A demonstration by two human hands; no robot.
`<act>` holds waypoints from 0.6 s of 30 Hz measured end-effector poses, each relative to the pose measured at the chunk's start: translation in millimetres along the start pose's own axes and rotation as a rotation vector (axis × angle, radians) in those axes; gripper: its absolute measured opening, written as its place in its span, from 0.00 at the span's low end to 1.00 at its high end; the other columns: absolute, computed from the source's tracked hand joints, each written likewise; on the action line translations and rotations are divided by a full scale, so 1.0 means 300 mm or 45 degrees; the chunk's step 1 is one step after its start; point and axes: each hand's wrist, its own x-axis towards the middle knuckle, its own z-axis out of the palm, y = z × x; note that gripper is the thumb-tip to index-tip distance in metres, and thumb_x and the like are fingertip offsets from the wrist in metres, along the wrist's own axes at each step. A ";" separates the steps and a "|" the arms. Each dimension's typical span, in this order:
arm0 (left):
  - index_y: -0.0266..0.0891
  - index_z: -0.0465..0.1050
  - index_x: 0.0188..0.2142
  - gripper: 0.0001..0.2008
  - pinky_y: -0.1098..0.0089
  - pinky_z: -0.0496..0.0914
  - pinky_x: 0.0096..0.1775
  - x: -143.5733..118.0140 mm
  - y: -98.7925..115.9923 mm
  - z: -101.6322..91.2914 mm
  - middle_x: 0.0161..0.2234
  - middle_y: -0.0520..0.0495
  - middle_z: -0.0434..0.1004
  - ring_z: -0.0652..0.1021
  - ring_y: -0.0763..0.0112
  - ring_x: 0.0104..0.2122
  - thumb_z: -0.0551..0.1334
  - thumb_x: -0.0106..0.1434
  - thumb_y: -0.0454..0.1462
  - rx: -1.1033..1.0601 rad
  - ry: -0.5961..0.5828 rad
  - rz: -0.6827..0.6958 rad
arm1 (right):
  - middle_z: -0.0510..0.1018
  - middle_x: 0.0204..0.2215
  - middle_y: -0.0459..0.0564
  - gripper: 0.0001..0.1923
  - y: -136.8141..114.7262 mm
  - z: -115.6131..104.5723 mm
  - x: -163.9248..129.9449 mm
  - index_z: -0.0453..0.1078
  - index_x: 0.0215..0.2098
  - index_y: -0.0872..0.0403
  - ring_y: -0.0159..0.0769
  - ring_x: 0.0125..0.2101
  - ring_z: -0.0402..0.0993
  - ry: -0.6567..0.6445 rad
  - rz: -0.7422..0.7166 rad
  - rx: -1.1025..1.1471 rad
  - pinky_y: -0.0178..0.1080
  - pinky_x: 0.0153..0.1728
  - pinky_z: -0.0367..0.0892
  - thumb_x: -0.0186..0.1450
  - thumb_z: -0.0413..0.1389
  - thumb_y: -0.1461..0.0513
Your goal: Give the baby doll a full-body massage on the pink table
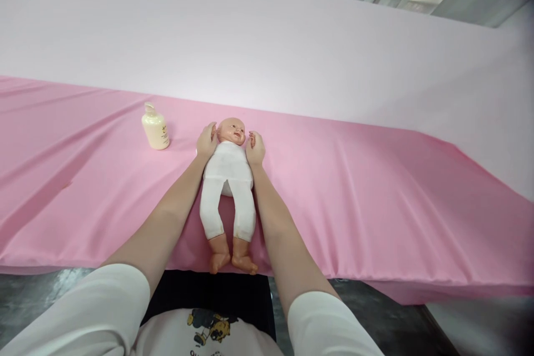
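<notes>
Nearest the lens: white sleeves pushed up above the elbows and a white shirt with a small cartoon print, the person standing tight against the counter (375,222) edge. Bare forearms run forward in parallel, framing the doll (228,178) between them.

Doll lies on its back, head away from the person, feet just at the near edge of the counter. Placement reads as deliberate: body centred and in line with the arms, so both sides are reached equally.

Left hand (207,142) cups the doll's shoulder beside the head, fingers curled loosely around it. Right hand (255,149) does the same on the other shoulder, fingers bent, pressed to the torso. Neither is a fist; both are in a light, steadying hold.

Materials: doll head and feet in glossy, hard moulded plastic, tan; torso and legs in a soft white knit suit, slightly grubby at the cuffs. Pink cloth (83,178) over the counter is smooth, faintly shiny, with long shallow creases. Behind it, a pale backdrop cloth.

Lotion bottle (156,130) stands upright to the left of the doll, near but apart; cream plastic, rounded shoulders, pump top.
</notes>
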 end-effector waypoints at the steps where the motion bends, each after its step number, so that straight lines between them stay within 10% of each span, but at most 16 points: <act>1: 0.40 0.61 0.65 0.23 0.60 0.69 0.60 -0.003 -0.004 0.000 0.61 0.37 0.71 0.75 0.60 0.59 0.51 0.73 0.39 -0.003 -0.005 0.018 | 0.77 0.54 0.59 0.20 0.003 0.000 -0.002 0.67 0.55 0.54 0.39 0.53 0.75 -0.011 -0.001 0.000 0.44 0.59 0.69 0.71 0.41 0.60; 18: 0.40 0.68 0.58 0.20 0.58 0.71 0.56 -0.045 -0.042 -0.011 0.53 0.38 0.77 0.77 0.57 0.53 0.51 0.69 0.34 -0.004 -0.027 0.230 | 0.79 0.43 0.51 0.16 0.035 -0.019 -0.058 0.68 0.48 0.52 0.36 0.43 0.76 -0.024 0.010 0.112 0.40 0.52 0.70 0.64 0.46 0.63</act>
